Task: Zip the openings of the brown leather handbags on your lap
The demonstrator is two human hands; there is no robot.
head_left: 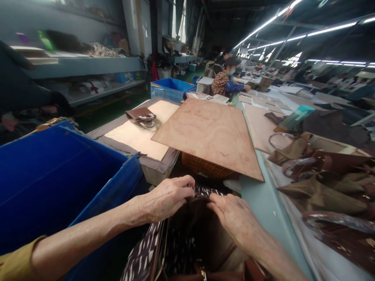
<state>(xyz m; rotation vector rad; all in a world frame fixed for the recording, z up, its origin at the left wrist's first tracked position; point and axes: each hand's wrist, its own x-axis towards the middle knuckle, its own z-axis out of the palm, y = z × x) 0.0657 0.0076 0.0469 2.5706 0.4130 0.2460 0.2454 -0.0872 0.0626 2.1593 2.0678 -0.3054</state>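
Low at the front, between the person's forearms, a dark brown, soft-sided, open-topped bag [205, 234] gapes upward, its mouth facing the person. Both hands are drawn narrow on its far rim: the left hand [168, 199] pinches the edge between thumb and bent fingers, while the right hand [233, 212] grips the same edge just beside it, fingertips over the rim. Dark fabric with white dashes [143, 253] shows at the bag's left side and beyond the rim; whether it belongs to the bag cannot be told. A gold-coloured metal fitting [203, 273] sits at the near edge.

To the left stands a large, deep blue bin [96, 156]. Ahead, a broad, flat, light brown wooden board [208, 132] lies above an orange-brown latticed plastic basket [205, 166], its right edge overlapping a pale blue-green worktop [281, 214]. Left of the board, a brown folded piece with plastic-wrapped handles [142, 116] rests on a cream rectangular sheet [143, 144]. Along the worktop at right lie olive and brown bags [325, 191], their looped handles wrapped in clear plastic. Farther off, a co-worker in a patterned top [219, 82] with blue sleeves sits near a smaller blue crate [168, 93].
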